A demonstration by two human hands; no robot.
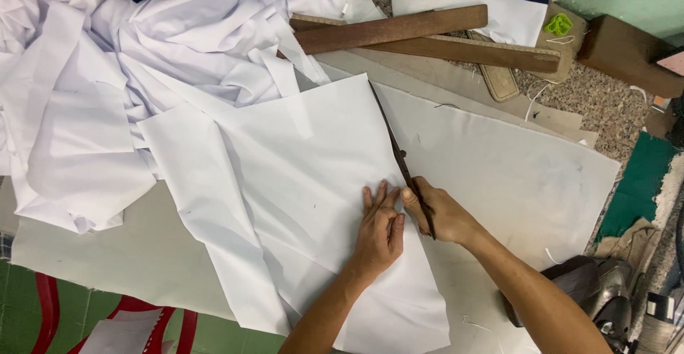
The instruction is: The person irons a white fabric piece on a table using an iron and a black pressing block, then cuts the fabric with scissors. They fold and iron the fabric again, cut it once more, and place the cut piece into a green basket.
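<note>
A heap of white cloth (pixel 107 62) crowds the table's left side, overlapping the flat white sheet (pixel 299 204). The left hand (pixel 377 229) lies on that sheet, fingers spread flat, near its right edge. Just beside it the right hand (pixel 438 211) is closed around the scissors (pixel 399 151), blades running along that edge. Open board (pixel 513 176) lies right; wooden rulers (pixel 420 37) sit beyond

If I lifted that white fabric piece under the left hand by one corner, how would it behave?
The white fabric piece would probably droop limply: it already shows soft folds. It looks thin and light, so it may slide on the table covering, which may be why the left hand presses it flat while the right hand works the scissors.
</note>
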